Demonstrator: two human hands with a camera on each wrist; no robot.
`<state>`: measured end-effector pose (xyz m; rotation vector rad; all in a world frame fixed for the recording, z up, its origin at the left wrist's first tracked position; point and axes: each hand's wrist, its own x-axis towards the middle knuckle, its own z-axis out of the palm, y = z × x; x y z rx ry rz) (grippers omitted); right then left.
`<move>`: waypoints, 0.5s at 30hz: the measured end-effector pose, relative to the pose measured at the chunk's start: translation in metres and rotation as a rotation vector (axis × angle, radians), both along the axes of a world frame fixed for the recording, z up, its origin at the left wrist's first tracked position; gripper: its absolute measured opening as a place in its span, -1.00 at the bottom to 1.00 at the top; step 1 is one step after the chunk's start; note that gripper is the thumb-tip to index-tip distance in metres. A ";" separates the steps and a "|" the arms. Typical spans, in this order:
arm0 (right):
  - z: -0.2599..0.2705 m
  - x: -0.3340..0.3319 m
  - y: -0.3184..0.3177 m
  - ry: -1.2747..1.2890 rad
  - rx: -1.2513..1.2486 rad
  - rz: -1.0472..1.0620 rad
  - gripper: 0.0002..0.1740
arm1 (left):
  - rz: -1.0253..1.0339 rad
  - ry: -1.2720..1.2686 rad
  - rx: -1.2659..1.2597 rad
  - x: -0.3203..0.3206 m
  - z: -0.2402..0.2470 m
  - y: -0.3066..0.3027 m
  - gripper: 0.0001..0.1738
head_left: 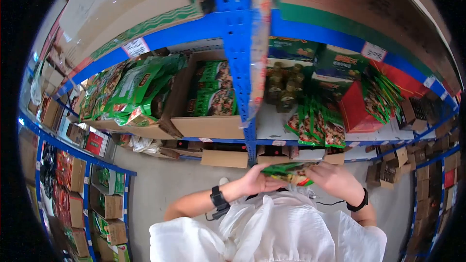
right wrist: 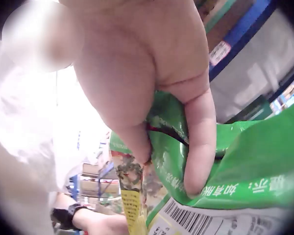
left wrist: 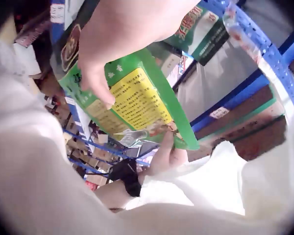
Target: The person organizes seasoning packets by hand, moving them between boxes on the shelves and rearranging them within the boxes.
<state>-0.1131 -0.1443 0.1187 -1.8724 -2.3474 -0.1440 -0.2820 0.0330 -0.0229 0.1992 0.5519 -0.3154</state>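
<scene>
In the head view, a green food packet [head_left: 286,171] is held between both hands in front of the white shirt. The left hand [head_left: 257,180] grips one end of it. Its thumb lies across the packet [left wrist: 142,95] in the left wrist view, over a face with a yellow printed panel. At the other end the right hand [head_left: 335,180] pinches the packet, and the right wrist view shows its thumb and a finger creasing the green film [right wrist: 255,166] above a barcode. Both wrists wear black bands.
Ahead stands a blue metal shelf post [head_left: 238,68]. Left of it, similar green packets [head_left: 143,87] fill open cartons; right of it, more packets [head_left: 318,123] lean near jars [head_left: 286,87] and a red box [head_left: 359,109]. Stocked racks [head_left: 87,199] flank the grey floor.
</scene>
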 end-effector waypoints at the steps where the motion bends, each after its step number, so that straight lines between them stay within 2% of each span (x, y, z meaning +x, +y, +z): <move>1: 0.003 -0.009 0.013 -0.016 -0.014 0.064 -0.67 | 0.047 0.004 -0.023 -0.018 0.001 0.004 -0.38; 3: 0.008 -0.028 0.042 -0.030 -0.056 0.184 -0.65 | 0.155 0.022 0.006 -0.052 0.000 0.015 -0.48; 7: 0.012 -0.070 0.101 -0.041 0.119 0.390 -0.64 | 0.367 0.073 0.129 -0.113 0.013 0.049 -0.59; 10: 0.012 -0.096 0.137 -0.042 0.245 0.432 -0.65 | 0.470 0.076 0.173 -0.157 0.029 0.084 -0.65; 13: 0.012 -0.119 0.164 0.007 0.255 0.379 -0.66 | 0.593 0.112 0.242 -0.185 0.040 0.117 -0.66; 15: 0.009 -0.131 0.176 0.037 0.236 0.311 -0.65 | 0.649 0.048 0.355 -0.191 0.046 0.139 -0.65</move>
